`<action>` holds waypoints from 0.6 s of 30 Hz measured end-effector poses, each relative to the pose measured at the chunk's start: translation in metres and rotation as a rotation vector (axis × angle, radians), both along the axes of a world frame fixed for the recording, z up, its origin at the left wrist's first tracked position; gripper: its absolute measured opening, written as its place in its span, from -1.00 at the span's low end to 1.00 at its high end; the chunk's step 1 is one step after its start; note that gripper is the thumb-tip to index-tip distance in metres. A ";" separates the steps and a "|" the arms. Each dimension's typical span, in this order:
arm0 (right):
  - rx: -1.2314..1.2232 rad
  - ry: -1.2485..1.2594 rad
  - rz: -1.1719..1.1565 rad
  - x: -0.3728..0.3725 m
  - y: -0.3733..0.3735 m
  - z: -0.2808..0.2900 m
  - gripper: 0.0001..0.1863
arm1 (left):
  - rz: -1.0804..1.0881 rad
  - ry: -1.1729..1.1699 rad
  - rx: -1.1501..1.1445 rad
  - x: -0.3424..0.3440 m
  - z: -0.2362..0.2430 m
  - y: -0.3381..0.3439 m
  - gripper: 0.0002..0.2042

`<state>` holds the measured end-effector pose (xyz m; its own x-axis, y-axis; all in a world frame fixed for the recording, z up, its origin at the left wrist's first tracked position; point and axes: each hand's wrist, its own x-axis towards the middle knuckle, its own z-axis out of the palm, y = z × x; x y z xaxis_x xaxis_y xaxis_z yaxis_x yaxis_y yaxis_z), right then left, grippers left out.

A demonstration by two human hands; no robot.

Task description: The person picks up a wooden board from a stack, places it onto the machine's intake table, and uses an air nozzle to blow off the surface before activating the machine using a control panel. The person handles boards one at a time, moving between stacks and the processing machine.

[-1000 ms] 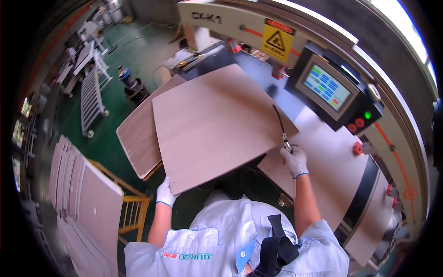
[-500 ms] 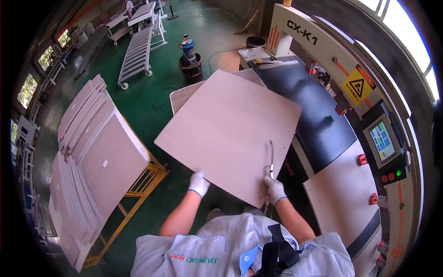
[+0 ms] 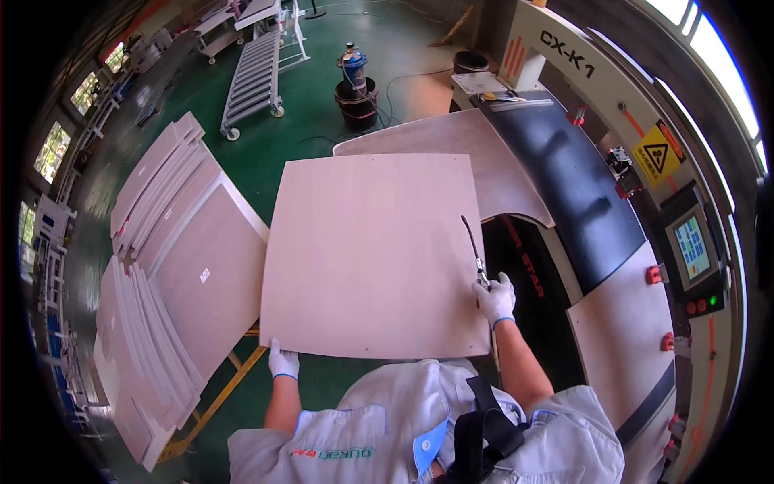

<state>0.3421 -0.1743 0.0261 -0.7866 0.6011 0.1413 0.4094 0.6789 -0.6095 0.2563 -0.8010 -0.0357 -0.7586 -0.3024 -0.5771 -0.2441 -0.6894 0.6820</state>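
Note:
A large square pale wood-tone panel [image 3: 367, 250] lies flat in front of me, with small holes along its edges. At its near left corner my left hand [image 3: 282, 360], in a white glove, is closed on the edge. Beside the right edge, my gloved right hand [image 3: 495, 300] is wrapped round an air blow gun [image 3: 481, 273]. The gun's thin dark nozzle points away from me over the panel, and a hose runs down from my hand. Beneath the panel's far side rests another board [image 3: 427, 133] with a curved cut-out.
On the left, stacked panels [image 3: 214, 266] lie on a yellow frame [image 3: 214, 403]. A machine with a black bed [image 3: 564, 177] and a control screen [image 3: 692, 246] stands right, another panel [image 3: 617, 331] on it. Further off are a bucket [image 3: 356, 113] and a roller conveyor [image 3: 251, 77].
The panel has turned counterclockwise, so one edge now faces me squarely. My left hand has shifted left and down with its corner. My right hand still holds the air blow gun.

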 end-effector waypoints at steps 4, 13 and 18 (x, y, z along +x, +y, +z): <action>-1.253 -0.361 -0.112 0.027 -0.030 0.045 -0.70 | -0.171 -0.125 -0.038 -0.057 0.002 0.048 -0.41; -1.193 -0.089 -0.383 0.072 -0.026 0.093 -0.66 | -0.456 -0.075 -0.002 -0.161 0.027 0.178 -0.49; -1.222 0.039 -0.639 0.134 0.014 0.085 -0.70 | -0.609 -0.114 -0.142 -0.188 0.062 0.326 -0.52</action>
<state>0.4762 -0.1600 0.1115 -0.3375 0.6094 -0.7174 0.4137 -0.5886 -0.6946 0.0686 -0.4754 0.0262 -0.7551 0.0847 -0.6501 -0.6403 -0.3083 0.7035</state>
